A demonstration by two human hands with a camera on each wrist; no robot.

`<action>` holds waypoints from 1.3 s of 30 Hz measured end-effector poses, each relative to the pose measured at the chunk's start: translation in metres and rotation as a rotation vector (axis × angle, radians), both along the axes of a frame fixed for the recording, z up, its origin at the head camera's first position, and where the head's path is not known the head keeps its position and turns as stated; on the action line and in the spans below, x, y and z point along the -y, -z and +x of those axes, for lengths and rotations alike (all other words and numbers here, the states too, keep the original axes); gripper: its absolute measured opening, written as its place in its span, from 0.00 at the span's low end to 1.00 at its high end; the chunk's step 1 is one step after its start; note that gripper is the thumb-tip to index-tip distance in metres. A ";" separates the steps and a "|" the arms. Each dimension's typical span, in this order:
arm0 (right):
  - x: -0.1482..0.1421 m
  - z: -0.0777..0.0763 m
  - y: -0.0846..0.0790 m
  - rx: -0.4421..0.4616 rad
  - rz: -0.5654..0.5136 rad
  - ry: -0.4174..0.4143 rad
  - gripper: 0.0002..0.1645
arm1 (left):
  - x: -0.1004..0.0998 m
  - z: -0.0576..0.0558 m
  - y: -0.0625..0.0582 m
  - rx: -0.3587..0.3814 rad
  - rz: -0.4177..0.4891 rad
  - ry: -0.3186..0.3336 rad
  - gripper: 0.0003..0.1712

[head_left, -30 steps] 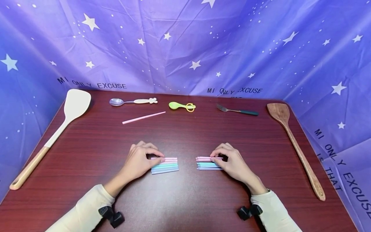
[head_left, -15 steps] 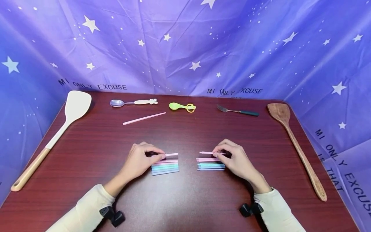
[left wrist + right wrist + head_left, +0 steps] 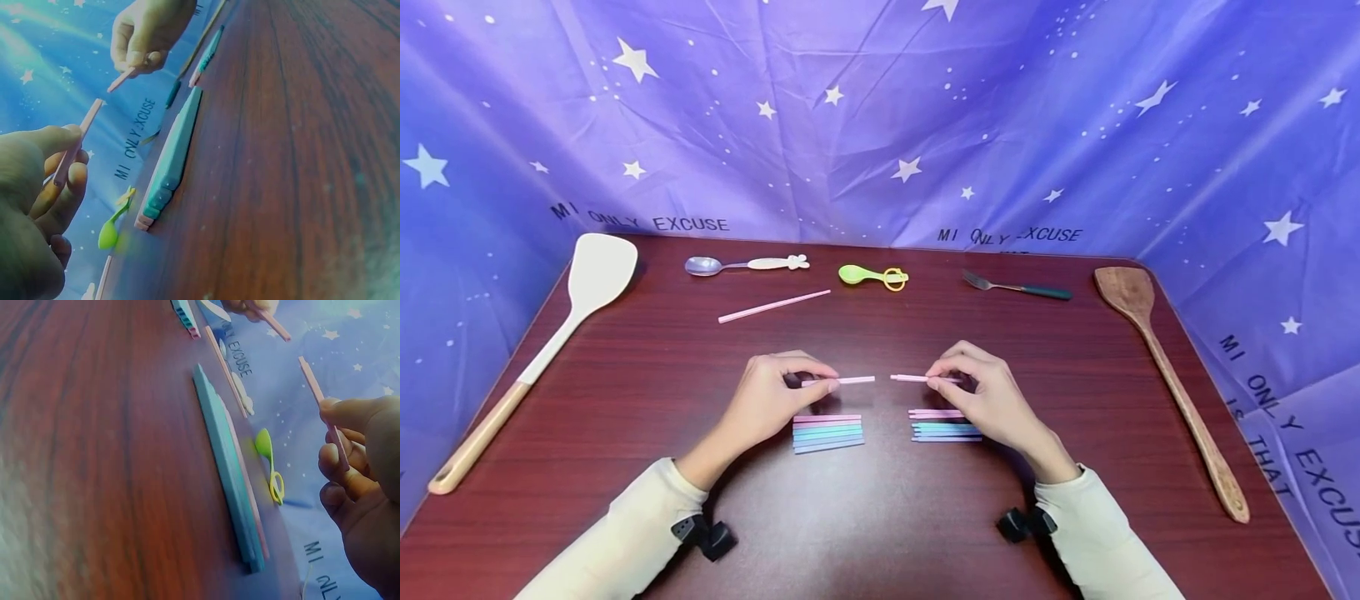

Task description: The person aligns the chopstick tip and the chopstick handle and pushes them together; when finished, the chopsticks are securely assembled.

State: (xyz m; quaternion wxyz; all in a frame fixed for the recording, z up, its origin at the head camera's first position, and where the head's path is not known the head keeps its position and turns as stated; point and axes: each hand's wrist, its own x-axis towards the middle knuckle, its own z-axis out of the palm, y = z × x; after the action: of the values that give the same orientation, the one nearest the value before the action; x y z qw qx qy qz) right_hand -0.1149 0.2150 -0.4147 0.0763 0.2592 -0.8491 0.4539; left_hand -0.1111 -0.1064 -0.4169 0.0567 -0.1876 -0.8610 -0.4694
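In the head view my left hand (image 3: 772, 392) pinches a pink chopstick half (image 3: 857, 380) between thumb and fingers. My right hand (image 3: 988, 387) pinches another pink half (image 3: 910, 378), whose narrower tip points left. Both pieces are raised off the table, roughly in line, with a small gap between their facing ends. The left wrist view shows the left piece (image 3: 92, 115) held clear of the table. Below the left hand lies a row of pink, green and blue chopstick halves (image 3: 827, 435). A similar row (image 3: 946, 432) with narrow tips lies under the right hand, partly covered by it.
A long pink chopstick (image 3: 775, 307) lies farther back. Behind it are a metal spoon (image 3: 703, 266), a green spoon (image 3: 852, 274) and a fork (image 3: 1037, 292). A white spatula (image 3: 598, 271) and a wooden spatula (image 3: 1180, 400) flank the table (image 3: 865, 525). A starry curtain (image 3: 820, 167) hangs behind.
Both hands have each lifted a pink chopstick half from their rows, moved away from the body, and brought the two pieces nearer each other.
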 end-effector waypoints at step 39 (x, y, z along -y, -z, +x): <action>0.015 0.009 0.001 -0.046 0.028 -0.015 0.05 | -0.012 0.011 0.005 0.014 0.053 -0.055 0.05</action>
State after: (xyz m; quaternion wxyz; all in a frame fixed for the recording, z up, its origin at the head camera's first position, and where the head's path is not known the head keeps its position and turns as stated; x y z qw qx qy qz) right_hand -0.1057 0.1999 -0.4157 0.0889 0.2771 -0.8514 0.4364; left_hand -0.1003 -0.0947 -0.4221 0.0688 -0.1589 -0.8535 -0.4915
